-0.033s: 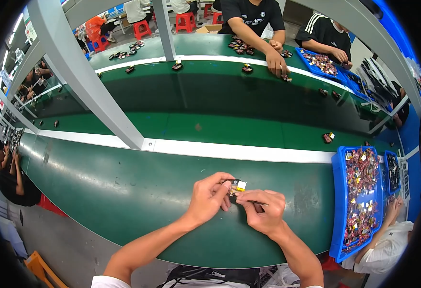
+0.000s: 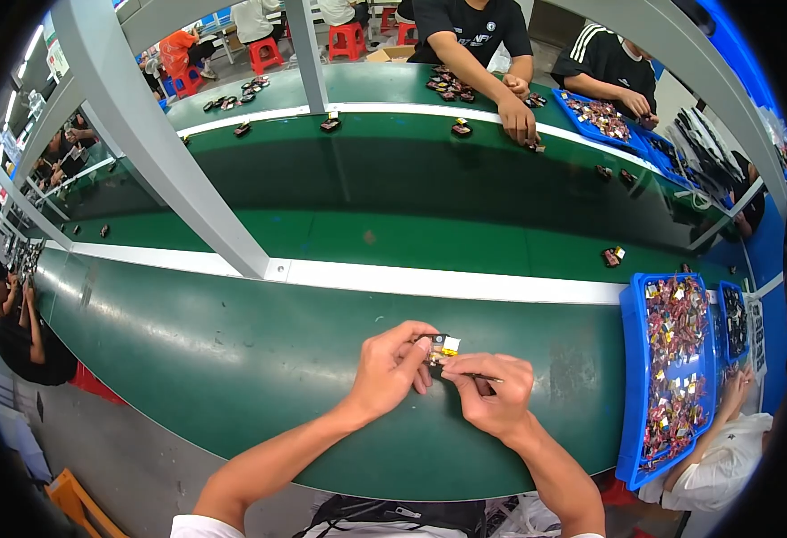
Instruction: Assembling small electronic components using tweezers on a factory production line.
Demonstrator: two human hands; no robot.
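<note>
A blue tray (image 2: pixel 634 386) of little parts sits on the big green table (image 2: pixel 241 359), at three o'clock from the hands. The left hand (image 2: pixel 388 368), fingers bent, pinches a small black gadget (image 2: pixel 448 348) at its two o'clock. The right hand (image 2: pixel 499 387), curled almost closed, pinches a thin dark stick (image 2: pixel 490 378).

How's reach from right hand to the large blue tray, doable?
Probably yes: nothing visible stands between the right hand and the large blue tray, though that hand holds a thin dark tool.
</note>
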